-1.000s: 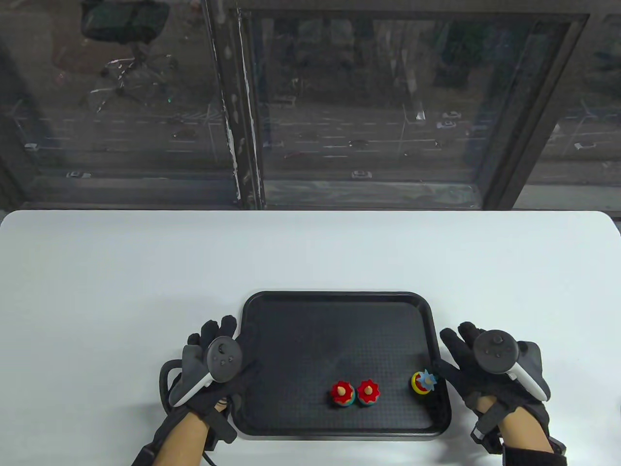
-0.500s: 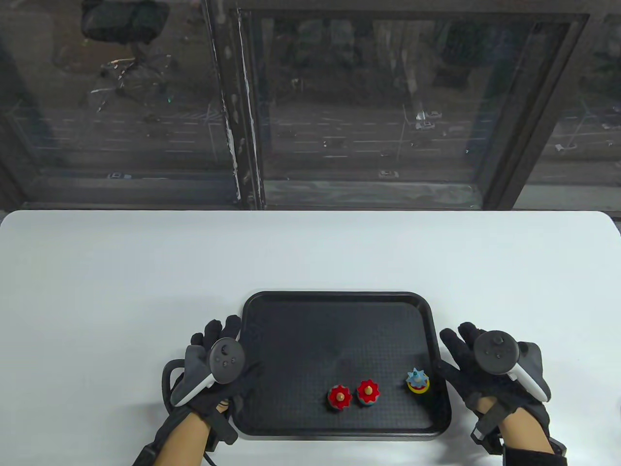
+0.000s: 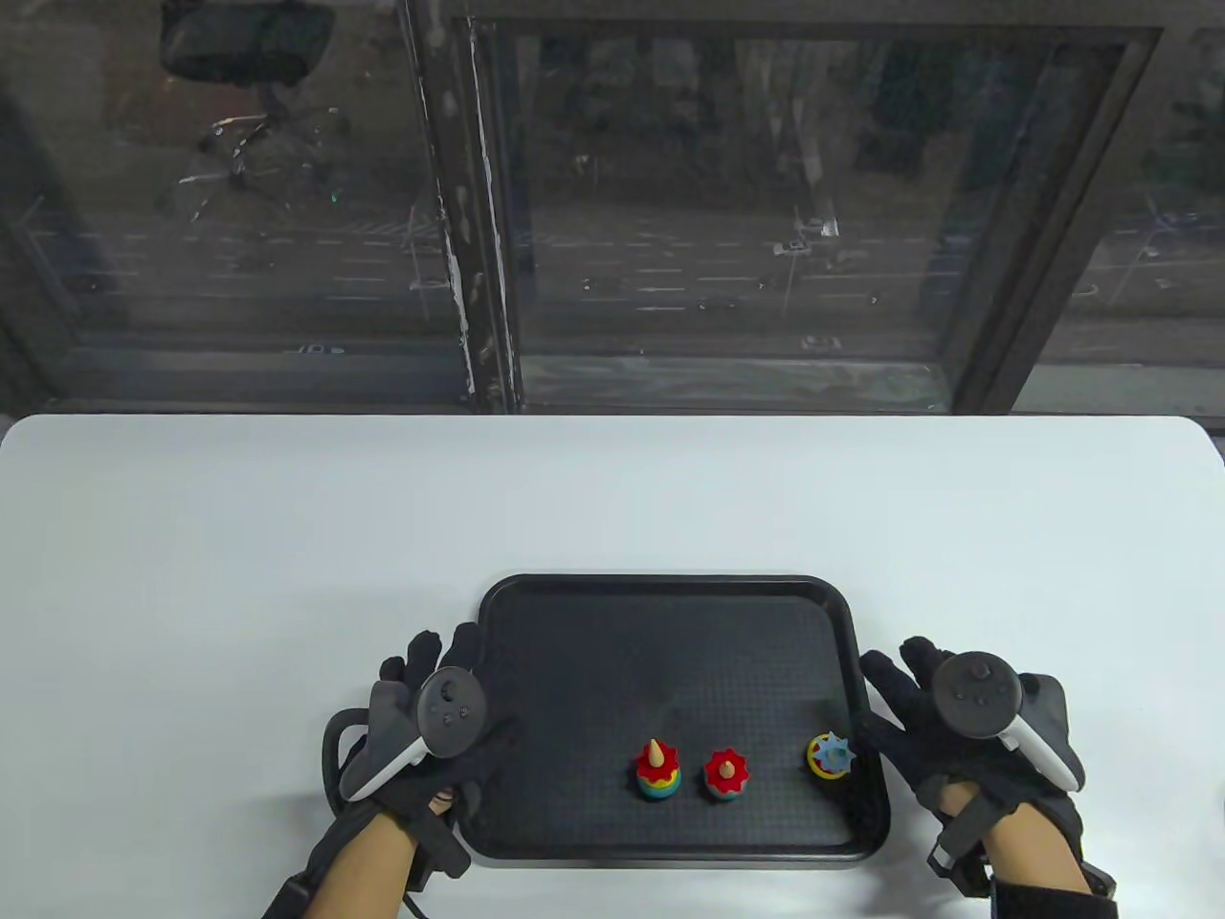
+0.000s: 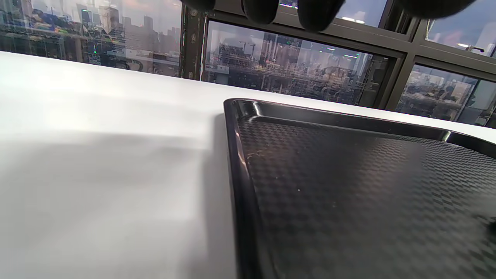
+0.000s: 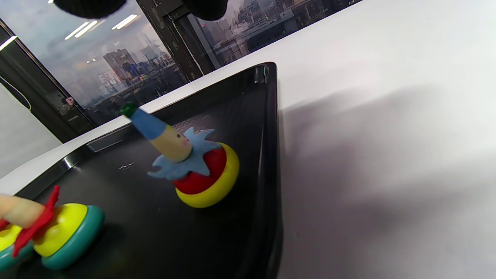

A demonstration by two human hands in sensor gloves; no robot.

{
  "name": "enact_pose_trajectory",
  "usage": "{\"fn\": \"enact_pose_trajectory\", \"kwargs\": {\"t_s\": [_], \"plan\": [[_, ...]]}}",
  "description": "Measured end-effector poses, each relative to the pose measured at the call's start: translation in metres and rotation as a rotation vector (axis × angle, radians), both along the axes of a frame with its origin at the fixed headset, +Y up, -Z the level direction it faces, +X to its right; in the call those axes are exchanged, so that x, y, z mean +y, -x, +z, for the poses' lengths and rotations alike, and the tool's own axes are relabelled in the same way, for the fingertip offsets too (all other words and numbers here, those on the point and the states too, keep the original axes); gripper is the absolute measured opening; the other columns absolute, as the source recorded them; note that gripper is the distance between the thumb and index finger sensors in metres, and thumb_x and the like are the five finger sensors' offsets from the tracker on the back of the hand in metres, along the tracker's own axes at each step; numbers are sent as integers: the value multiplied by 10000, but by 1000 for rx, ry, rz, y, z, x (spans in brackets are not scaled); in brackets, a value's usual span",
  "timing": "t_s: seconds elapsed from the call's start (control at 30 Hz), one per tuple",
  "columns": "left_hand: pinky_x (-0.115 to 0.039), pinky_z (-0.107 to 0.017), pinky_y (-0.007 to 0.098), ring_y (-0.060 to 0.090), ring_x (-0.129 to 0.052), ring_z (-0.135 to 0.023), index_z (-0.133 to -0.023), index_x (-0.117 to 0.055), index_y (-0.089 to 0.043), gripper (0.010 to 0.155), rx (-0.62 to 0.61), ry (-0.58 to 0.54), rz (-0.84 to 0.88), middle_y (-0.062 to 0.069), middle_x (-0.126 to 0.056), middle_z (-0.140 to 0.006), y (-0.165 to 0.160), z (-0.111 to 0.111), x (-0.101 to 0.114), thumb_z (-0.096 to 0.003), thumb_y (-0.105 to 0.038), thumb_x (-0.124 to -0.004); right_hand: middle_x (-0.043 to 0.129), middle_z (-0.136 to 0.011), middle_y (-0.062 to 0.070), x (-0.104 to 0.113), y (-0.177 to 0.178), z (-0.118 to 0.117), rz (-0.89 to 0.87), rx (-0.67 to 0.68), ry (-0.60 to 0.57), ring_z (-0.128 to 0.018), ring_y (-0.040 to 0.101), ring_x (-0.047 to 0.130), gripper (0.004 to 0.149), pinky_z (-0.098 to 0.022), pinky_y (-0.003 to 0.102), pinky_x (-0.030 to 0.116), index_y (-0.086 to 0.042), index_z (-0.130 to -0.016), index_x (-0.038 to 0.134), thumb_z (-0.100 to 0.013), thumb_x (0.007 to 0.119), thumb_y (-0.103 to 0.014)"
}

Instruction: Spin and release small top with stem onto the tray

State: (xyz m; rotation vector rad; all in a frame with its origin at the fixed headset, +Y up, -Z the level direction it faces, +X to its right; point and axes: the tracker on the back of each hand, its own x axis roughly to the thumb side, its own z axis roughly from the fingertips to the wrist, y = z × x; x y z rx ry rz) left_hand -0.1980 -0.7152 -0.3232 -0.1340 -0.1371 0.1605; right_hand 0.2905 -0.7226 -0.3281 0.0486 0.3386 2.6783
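Observation:
Three small tops are on the black tray (image 3: 670,613), none of them held. A yellow-and-red top with a blue star collar (image 3: 831,754) leans close to the tray's right wall; in the right wrist view this top (image 5: 193,166) tilts its blue stem to the left. A red-collared top (image 3: 726,772) stands mid-tray. Left of it, a red, yellow and teal top (image 3: 657,769) tilts. My left hand (image 3: 431,661) lies flat at the tray's left edge, fingers straight. My right hand (image 3: 909,670) lies flat just right of the tray, holding nothing.
The white table (image 3: 239,536) stretches wide around the tray, with its far edge against a dark window (image 3: 727,211). The far half of the tray (image 4: 348,174) holds nothing. A black cable (image 3: 330,756) loops beside my left wrist.
The leftmost top has drifted left and now tilts. The blue-collared top has wobbled by the right wall. My left hand crept slightly right; the right hand barely moved.

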Motion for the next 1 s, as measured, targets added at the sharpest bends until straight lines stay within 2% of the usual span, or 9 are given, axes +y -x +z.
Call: {"fn": "enact_pose_trajectory", "kwargs": {"t_s": [0.67,1.0], "plan": [[-299,-834,630,380,-254,-1196,-1115,-395,-500,793,-1,6,12,-97,-278,-1305,0,0,0,-376,-729,-568,132,-1152,96,0,-1,-1,-22,2,9,-1070,442,153,769,-695,678,203,-377,-1098,317,-425,532,-682],[-290,-836,630,381,-241,-1195,-1115,-386,-500,796,10,-14,0,-90,-265,-1304,-1,0,3,-375,-728,-568,146,-1146,115,10,5,3,22,24,-52,-1056,458,155,770,-681,680,210,-358,-1098,336,-426,534,-676]]}}
